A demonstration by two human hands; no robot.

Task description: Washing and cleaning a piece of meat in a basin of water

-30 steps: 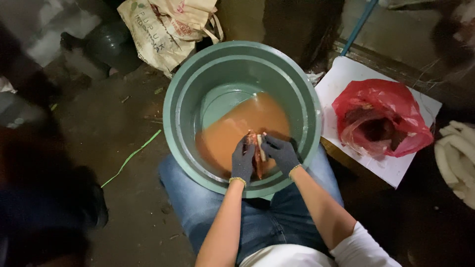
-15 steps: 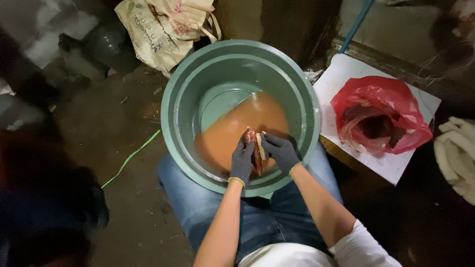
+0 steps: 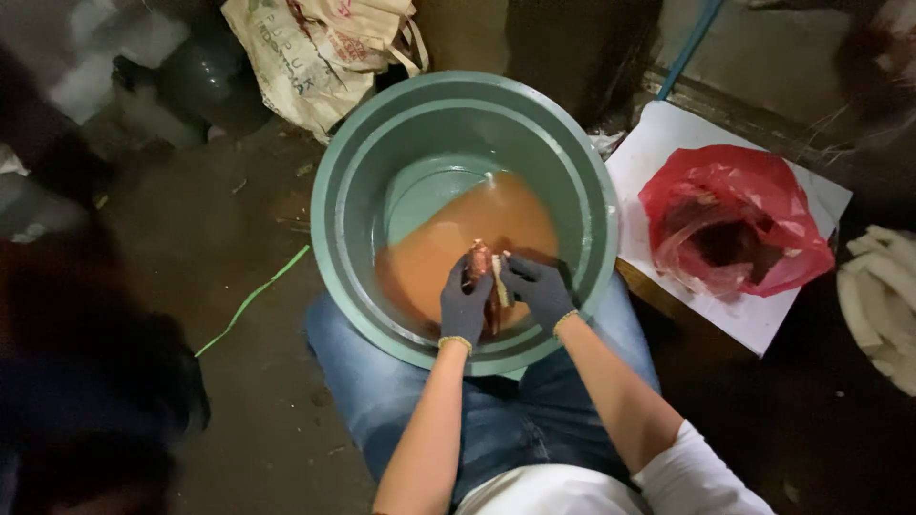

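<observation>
A large green basin [image 3: 353, 162] rests tilted against my knees, holding muddy orange-brown water [image 3: 458, 253]. My left hand [image 3: 463, 307], in a dark glove, grips a reddish-brown root [image 3: 478, 262] just above the water. My right hand [image 3: 539, 288], also gloved, holds a small pale piece [image 3: 499, 278] pressed against the side of the root. Both hands meet over the near part of the basin.
A red plastic bag [image 3: 735, 224] lies open on a white board [image 3: 668, 143] to the right. Pale peeled roots [image 3: 883, 296] are piled at the far right. A printed sack [image 3: 315, 57] sits behind the basin; a green strip [image 3: 253, 298] lies on the dark floor.
The hands stay together on the root over the water, shifting only slightly. The view has drifted a little.
</observation>
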